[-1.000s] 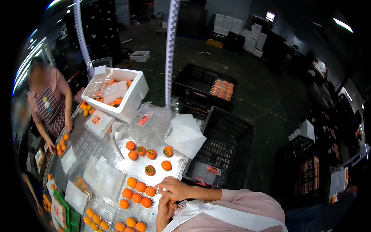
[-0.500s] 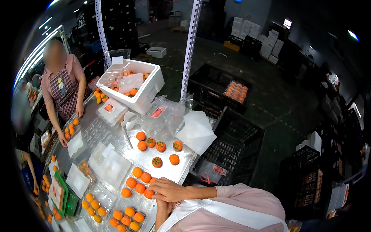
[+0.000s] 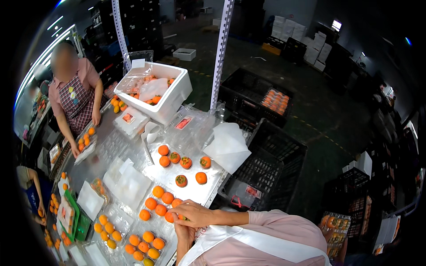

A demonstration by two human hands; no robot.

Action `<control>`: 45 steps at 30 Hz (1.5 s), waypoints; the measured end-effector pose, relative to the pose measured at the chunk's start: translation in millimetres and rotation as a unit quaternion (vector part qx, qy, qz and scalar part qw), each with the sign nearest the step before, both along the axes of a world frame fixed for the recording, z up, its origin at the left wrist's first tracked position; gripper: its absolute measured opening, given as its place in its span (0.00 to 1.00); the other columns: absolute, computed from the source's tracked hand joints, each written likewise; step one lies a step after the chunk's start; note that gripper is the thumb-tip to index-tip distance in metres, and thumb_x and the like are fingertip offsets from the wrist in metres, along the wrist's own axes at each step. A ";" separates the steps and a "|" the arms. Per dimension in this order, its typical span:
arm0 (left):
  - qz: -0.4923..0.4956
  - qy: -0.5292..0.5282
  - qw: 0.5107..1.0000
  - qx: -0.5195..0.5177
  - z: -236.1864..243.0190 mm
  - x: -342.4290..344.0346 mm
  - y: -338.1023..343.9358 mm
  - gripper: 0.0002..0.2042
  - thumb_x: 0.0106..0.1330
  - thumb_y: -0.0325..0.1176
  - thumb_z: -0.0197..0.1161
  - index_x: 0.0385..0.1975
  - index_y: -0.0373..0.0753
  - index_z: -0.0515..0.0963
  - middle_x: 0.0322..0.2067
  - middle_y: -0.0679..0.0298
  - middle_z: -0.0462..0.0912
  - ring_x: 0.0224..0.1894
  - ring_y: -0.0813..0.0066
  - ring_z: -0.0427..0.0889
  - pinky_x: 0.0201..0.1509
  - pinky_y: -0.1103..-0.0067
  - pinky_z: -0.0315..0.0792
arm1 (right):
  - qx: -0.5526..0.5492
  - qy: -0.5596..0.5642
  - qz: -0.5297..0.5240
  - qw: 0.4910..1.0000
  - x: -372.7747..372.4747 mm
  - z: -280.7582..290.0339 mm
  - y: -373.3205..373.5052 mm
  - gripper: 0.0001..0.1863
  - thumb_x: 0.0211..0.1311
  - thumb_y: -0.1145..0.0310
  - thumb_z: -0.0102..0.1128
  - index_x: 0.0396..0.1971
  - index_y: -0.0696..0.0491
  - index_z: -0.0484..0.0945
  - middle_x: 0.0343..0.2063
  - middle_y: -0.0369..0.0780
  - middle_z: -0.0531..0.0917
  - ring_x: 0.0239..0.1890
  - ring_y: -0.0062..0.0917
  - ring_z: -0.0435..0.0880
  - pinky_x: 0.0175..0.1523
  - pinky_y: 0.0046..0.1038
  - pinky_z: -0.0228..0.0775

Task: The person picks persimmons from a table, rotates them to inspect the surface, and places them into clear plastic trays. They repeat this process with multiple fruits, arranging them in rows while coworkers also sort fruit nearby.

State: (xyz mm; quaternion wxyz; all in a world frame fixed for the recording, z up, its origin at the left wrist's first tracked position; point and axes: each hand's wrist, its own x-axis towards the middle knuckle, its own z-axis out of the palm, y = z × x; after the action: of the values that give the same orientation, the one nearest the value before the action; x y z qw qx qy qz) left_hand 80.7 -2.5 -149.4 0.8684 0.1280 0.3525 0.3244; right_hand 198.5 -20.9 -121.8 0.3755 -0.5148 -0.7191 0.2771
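We are standing at a metal table [image 3: 195, 188], a white foam box [image 3: 171, 95] lying far. Our right hand [image 3: 195, 213] is grasping an orange fruit [image 3: 170, 217] near us; our left hand [image 3: 184, 232], beneath, is unclear.

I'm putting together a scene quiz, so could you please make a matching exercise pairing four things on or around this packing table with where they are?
Things:
1. white foam box
2. folded white paper
3. black crate
4. right hand

Places:
A. on the floor, right of the table
B. on orange fruit at the table's near edge
C. at the far end of the table, fruit inside
D. over the table's right edge

Pairs: 1-C, 2-D, 3-A, 4-B
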 end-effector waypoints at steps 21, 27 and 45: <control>0.017 -0.144 0.987 0.069 -12.7 -36.0 -2.8 0.24 0.70 0.46 0.41 0.63 0.45 0.56 0.59 0.58 0.65 0.58 0.60 0.69 0.53 0.63 0.71 | 0.043 0.041 -0.008 0.998 -10.4 -8.8 13.8 0.17 0.59 0.62 0.55 0.47 0.54 0.73 0.39 0.44 0.79 0.43 0.38 0.74 0.54 0.37 0.61; 0.028 -0.131 0.989 0.056 -29.9 -44.4 1.6 0.25 0.69 0.50 0.44 0.61 0.44 0.58 0.59 0.59 0.64 0.60 0.62 0.67 0.57 0.65 0.70 | 0.154 0.063 -0.057 0.984 -15.9 -18.3 15.0 0.17 0.57 0.59 0.57 0.42 0.53 0.72 0.34 0.43 0.77 0.38 0.37 0.74 0.48 0.37 0.61; 0.000 -0.019 0.999 0.026 -8.8 -20.3 4.4 0.30 0.63 0.56 0.51 0.58 0.42 0.60 0.50 0.58 0.70 0.49 0.64 0.75 0.43 0.73 0.74 | 0.018 0.164 0.024 0.986 16.8 -28.2 17.8 0.22 0.59 0.52 0.54 0.47 0.52 0.73 0.37 0.43 0.79 0.40 0.38 0.75 0.51 0.36 0.61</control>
State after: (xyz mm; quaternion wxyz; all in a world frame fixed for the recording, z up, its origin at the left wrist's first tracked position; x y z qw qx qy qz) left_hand 60.3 1.9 -158.2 0.8716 0.1441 0.3271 0.3356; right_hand 215.3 -3.0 -150.0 0.4906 -0.4386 -0.6648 0.3535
